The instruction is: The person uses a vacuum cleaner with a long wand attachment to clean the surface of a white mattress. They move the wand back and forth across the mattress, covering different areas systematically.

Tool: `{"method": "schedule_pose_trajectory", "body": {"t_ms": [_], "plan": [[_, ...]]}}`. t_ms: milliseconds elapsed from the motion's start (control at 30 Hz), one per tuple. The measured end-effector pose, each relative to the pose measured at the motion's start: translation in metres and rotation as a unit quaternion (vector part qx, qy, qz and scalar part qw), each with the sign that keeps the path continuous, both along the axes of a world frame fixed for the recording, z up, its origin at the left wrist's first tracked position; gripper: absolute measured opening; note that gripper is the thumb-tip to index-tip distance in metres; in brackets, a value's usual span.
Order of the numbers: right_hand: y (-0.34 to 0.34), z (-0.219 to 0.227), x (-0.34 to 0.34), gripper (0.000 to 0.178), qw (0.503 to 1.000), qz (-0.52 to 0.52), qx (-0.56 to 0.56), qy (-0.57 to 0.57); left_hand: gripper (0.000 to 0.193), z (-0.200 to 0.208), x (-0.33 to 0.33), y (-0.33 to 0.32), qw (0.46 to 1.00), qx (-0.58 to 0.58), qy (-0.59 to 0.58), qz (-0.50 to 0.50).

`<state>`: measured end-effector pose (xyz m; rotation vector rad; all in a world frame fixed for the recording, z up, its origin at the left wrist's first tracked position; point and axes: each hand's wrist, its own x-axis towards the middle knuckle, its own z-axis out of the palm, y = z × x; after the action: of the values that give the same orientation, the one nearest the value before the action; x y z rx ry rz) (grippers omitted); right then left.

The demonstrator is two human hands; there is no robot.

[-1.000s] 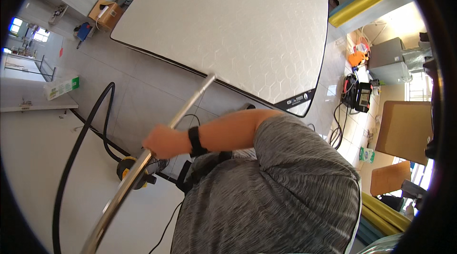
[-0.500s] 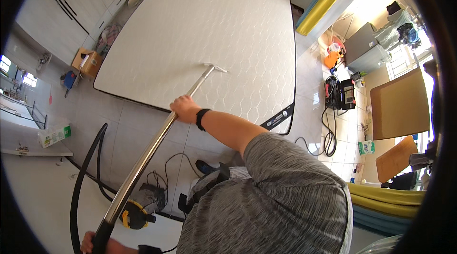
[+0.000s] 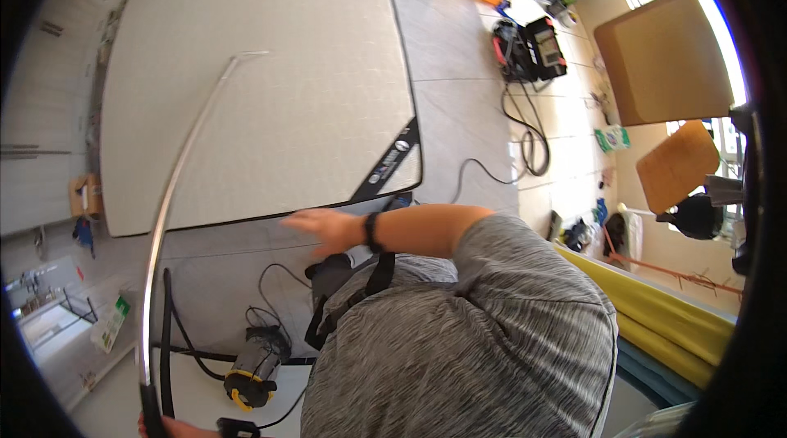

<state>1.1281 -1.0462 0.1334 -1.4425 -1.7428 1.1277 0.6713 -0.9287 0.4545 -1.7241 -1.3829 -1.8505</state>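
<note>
A long metal vacuum wand arcs from the bottom left up onto a large white mattress lying on the floor. Its flat nozzle rests on the mattress top. My left hand, only partly visible at the bottom edge, grips the wand's lower end where the black hose joins. My right hand, with a black wristband, is off the wand. It hangs blurred with fingers spread over the tiled floor, just beyond the mattress's near edge.
A yellow and black vacuum canister with cables sits by my body. Black tool cases and a cord lie to the right. A big cardboard box and yellow rolled material stand further right.
My right hand has let go of the wand and drawn back off the mattress to its near edge. The view has swung, and the nozzle now sits further in on the mattress.
</note>
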Motion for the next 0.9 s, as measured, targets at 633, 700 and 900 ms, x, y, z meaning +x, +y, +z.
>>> {"method": "schedule_pose_trajectory", "body": {"t_ms": [633, 700, 900], "plan": [[-0.12, -0.03, 0.35, 0.068, 0.96, -0.209, -0.131, -0.134, 0.013, -0.047, 0.341, 0.097, 0.821, -0.049, -0.512, -0.248], [-0.099, -0.023, 0.399, 0.067, 0.962, -0.178, -0.162, -0.127, 0.014, -0.033, 0.355, 0.081, 0.845, -0.076, -0.477, -0.23], [-0.062, -0.005, 0.499, 0.072, 0.964, -0.031, -0.18, -0.194, 0.012, 0.021, 0.355, -0.005, 0.858, -0.062, -0.44, -0.258]]}}
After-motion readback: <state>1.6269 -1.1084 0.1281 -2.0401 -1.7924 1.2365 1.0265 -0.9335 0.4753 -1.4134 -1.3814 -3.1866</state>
